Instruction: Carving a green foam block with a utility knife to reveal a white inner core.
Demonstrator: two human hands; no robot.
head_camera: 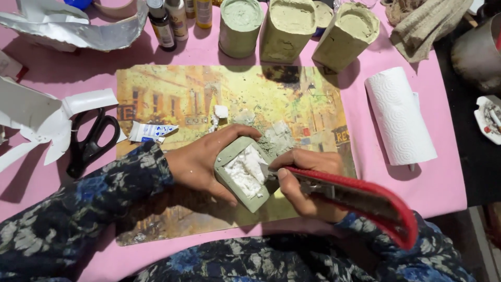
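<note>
Pink cloth is covering the table (pixel 443 183), w/ a picture placemat (pixel 172 99) lying across its middle. Left hand (pixel 201 162) is wrapping around a small green block (pixel 229 154) filled w/ white crumbly stuff (pixel 246 169), thumb on top, fingers curled under, holding it tilted just above the near part of the placemat. Right hand (pixel 302 180) is closing tight on a red-handled utility knife (pixel 360 198), its blade tip (pixel 266 169) touching the white filling at the block's right side. Both sleeves are dark w/ a blue flower print.

White crumbs and grey-green dust (pixel 271 138) are lying on the placemat just behind the block; a white chunk (pixel 221 111) is sitting a bit farther back. Small white tube (pixel 151 130) is resting on the placemat's left part, black scissors (pixel 91 141) just beside it toward the table's left edge, near cut pieces of white plastic (pixel 36 112). Three green molded blocks (pixel 287 28) are standing along the far edge, small bottles (pixel 175 21) to their left, crumpled foil-like sheet (pixel 78 31) at the far left corner. Paper towel roll (pixel 399 117) is lying near the right edge; a folded cloth (pixel 428 23) is at the far right corner.
</note>
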